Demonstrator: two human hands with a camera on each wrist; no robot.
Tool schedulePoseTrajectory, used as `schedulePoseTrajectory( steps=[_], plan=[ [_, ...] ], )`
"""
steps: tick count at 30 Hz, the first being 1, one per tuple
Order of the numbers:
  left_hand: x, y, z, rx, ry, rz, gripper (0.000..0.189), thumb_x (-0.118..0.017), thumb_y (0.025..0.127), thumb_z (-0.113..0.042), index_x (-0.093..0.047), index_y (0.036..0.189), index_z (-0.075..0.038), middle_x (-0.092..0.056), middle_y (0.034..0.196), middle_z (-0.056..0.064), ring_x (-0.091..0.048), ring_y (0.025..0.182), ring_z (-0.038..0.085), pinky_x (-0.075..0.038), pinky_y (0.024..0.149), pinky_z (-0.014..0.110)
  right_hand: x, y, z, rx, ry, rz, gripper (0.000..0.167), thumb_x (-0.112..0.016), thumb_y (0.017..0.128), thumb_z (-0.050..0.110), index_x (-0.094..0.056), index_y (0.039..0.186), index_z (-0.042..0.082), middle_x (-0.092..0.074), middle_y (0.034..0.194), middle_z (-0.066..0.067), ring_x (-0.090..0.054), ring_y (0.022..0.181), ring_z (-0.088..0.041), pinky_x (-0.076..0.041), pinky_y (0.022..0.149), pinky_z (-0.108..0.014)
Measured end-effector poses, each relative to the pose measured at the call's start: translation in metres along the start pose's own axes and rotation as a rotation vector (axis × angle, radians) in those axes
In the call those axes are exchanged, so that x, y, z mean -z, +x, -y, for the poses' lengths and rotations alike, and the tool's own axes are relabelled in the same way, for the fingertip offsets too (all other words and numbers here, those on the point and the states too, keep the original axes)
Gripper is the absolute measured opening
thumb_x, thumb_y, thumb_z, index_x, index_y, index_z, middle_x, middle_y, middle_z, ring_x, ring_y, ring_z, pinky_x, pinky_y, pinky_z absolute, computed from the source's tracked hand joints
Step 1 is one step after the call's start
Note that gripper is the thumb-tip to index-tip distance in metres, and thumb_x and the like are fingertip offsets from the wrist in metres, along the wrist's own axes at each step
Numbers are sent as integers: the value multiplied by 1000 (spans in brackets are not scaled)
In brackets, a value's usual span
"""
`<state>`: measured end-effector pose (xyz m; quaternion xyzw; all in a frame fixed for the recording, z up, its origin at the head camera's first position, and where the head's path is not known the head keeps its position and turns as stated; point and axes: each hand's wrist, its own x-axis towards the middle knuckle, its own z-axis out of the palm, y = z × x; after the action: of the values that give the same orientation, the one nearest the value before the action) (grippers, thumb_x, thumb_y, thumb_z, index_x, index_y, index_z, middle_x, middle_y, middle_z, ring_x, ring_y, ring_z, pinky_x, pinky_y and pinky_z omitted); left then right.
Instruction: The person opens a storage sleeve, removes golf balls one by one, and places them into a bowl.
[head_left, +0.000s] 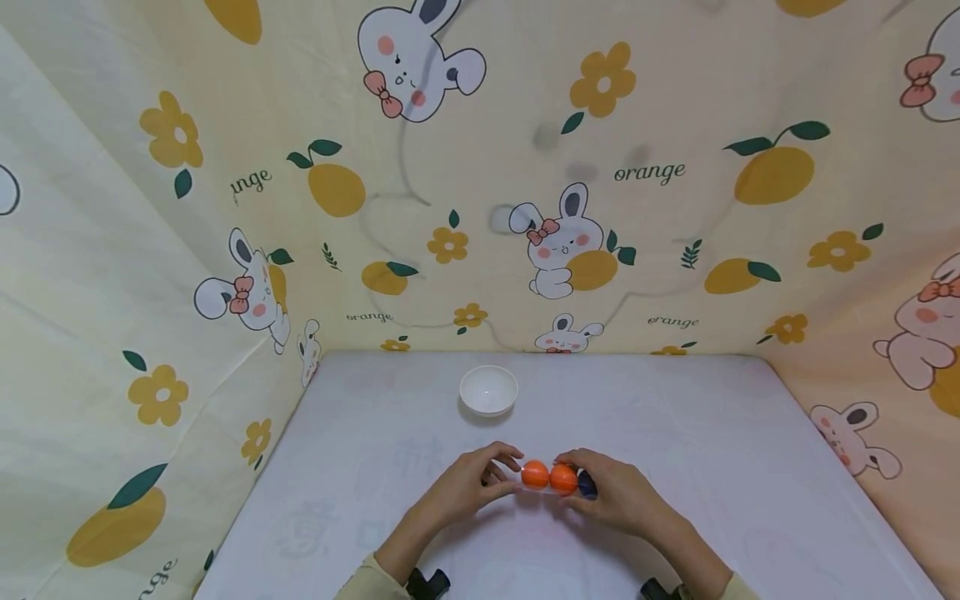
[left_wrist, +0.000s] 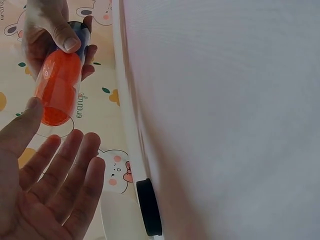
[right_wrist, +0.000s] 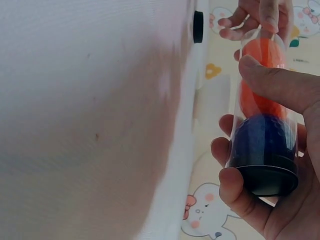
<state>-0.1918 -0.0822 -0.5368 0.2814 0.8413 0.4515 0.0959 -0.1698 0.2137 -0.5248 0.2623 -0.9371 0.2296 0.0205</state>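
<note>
My right hand [head_left: 618, 492] grips a clear tube [right_wrist: 261, 145] round its dark-based end, thumb laid along the side. Inside the tube are two orange balls [head_left: 535, 475] and a dark blue ball [right_wrist: 265, 135] nearest the black base [right_wrist: 267, 180]. The tube is held above the table, pointing toward my left hand [head_left: 465, 483]. That hand is at the clear end with fingers spread and thumb apart; whether its thumb touches the tube I cannot tell. A small black disc, like a cap [left_wrist: 149, 207], rests on the table; the left hand hides it in the head view.
A white bowl [head_left: 480, 410] stands on the white-covered table [head_left: 637, 408], beyond the hands and slightly left. Patterned cloth [head_left: 480, 150] with rabbits and oranges hangs behind the table and along both sides.
</note>
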Motion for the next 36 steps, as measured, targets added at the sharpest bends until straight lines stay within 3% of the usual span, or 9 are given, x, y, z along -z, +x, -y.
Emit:
schedulePoseTrajectory(
  steps=[12, 26, 36],
  plan=[
    [1, 1, 0, -1, -25, -6, 45, -79, 100, -29, -64, 139, -14, -74, 121, -6, -71, 93, 2, -59, 84, 23, 4, 3, 3, 20, -36, -23, 54, -92, 86, 32, -69, 134, 22, -73, 128, 5, -71, 107, -14, -62, 85, -46],
    [3, 1, -2, 12, -53, -3, 45, -79, 100, -28, -63, 141, -16, -74, 126, 2, -71, 94, 2, -59, 84, 23, 8, 6, 5, 60, -80, -59, 54, -93, 84, 28, -69, 132, 21, -74, 124, 5, -70, 103, -12, -62, 82, -42],
    [2, 0, -2, 26, -61, -10, 46, -80, 100, -28, -63, 140, -15, -74, 125, 1, -70, 95, 3, -59, 85, 23, 10, 8, 8, 69, -113, -51, 51, -92, 85, 29, -70, 130, 21, -72, 116, 7, -66, 96, -9, -61, 75, -39]
  ],
)
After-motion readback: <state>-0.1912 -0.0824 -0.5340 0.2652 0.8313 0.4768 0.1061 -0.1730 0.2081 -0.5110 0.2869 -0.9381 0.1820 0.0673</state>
